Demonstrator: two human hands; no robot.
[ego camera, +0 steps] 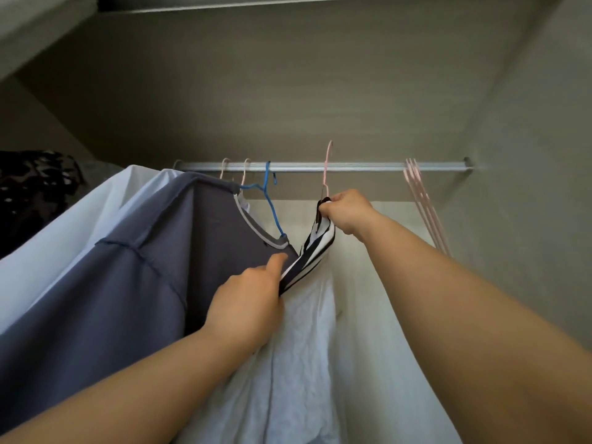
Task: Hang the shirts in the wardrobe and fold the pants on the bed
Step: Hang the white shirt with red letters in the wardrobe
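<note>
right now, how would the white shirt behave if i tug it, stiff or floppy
Probably floppy: the white shirt hangs in creased folds, and its collar bends where the left hand pinches it. Likely light, since it sits on a thin pink hanger.

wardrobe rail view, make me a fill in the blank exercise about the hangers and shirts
1. The grey-blue shirt hangs on the rail from a hanger coloured ___.
2. The right hand grips the white shirt's hanger, which is ___.
3. The left hand grips the white shirt at its black-and-white ___ neckline.
4. The spare hangers hang at the ___ end of the rail.
Missing words: blue; pink; striped; right.
</note>
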